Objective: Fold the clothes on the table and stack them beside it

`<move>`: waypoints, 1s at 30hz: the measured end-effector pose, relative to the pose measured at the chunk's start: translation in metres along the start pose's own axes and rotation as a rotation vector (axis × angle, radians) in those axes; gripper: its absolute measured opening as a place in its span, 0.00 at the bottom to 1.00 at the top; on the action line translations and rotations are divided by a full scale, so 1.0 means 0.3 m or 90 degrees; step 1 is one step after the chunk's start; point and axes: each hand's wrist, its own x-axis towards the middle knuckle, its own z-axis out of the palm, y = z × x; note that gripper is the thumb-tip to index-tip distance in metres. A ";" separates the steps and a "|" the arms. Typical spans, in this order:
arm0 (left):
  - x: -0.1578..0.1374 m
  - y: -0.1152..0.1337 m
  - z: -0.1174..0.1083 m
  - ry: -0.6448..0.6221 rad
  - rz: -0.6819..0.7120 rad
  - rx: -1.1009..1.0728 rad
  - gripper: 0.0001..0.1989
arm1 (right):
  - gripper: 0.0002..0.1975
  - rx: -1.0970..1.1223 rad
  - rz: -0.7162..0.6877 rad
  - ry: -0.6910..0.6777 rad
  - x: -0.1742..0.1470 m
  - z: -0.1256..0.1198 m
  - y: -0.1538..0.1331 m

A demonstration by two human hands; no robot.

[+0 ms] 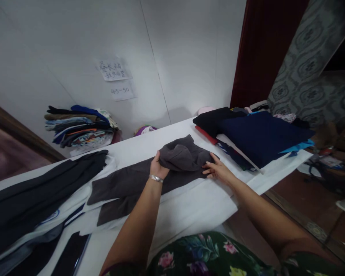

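Dark grey trousers (pixel 123 180) lie across the white table, with two long legs stretching to the left. Their upper part is bunched and folded over between my hands. My left hand (pixel 158 168), with a silver bracelet at the wrist, grips the left side of the bunched cloth, its thumb up and most fingers hidden underneath. At the right end, my right hand (pixel 215 168) holds the cloth's edge with its fingers partly spread. White cloth (pixel 195 203) lies beneath the trousers along the near edge.
Folded clothes topped by a navy garment (pixel 261 134) are piled at the right. Dark garments (pixel 46 184) lie at the left, with a black phone-like object (pixel 70 253) nearer me. Another clothes stack (pixel 80 126) stands by the wall, below handwritten paper signs (pixel 115 71).
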 end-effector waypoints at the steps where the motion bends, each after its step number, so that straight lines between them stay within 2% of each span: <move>1: 0.005 0.006 -0.003 -0.007 0.012 0.008 0.18 | 0.43 -0.007 -0.004 -0.004 0.002 0.010 0.003; 6: 0.006 0.005 -0.068 0.042 0.013 0.006 0.18 | 0.28 -0.144 -0.063 -0.016 0.009 0.033 0.033; 9: -0.017 -0.030 -0.104 0.039 -0.007 -0.015 0.17 | 0.21 -0.203 -0.190 0.011 0.018 0.057 0.029; 11: -0.031 -0.052 -0.105 0.032 -0.010 -0.027 0.15 | 0.20 -0.238 -0.291 0.022 0.035 0.090 0.012; 13: -0.042 -0.066 -0.089 0.027 -0.011 -0.027 0.13 | 0.20 -0.282 -0.338 0.015 0.060 0.134 -0.011; 15: -0.048 -0.068 -0.065 0.018 -0.014 -0.018 0.13 | 0.21 -0.314 -0.312 -0.006 0.090 0.183 -0.036; 18: -0.051 -0.062 -0.038 -0.005 -0.019 0.002 0.14 | 0.17 -0.297 -0.235 -0.076 0.129 0.244 -0.075; 20: -0.050 -0.058 -0.040 -0.007 -0.018 0.027 0.14 | 0.15 -0.251 -0.263 -0.078 0.143 0.270 -0.111; 22: -0.045 -0.059 -0.059 0.034 -0.028 0.065 0.13 | 0.13 -0.236 -0.364 -0.016 0.147 0.285 -0.154; 25: -0.039 -0.071 -0.104 0.159 -0.047 0.122 0.07 | 0.12 -0.287 -0.508 0.050 0.139 0.300 -0.213; 28: -0.050 -0.082 -0.139 0.227 -0.013 0.137 0.05 | 0.12 -0.351 -0.551 0.050 0.130 0.312 -0.240; 30: -0.074 -0.079 -0.148 0.270 0.076 0.186 0.05 | 0.12 -0.369 -0.556 0.049 0.128 0.314 -0.244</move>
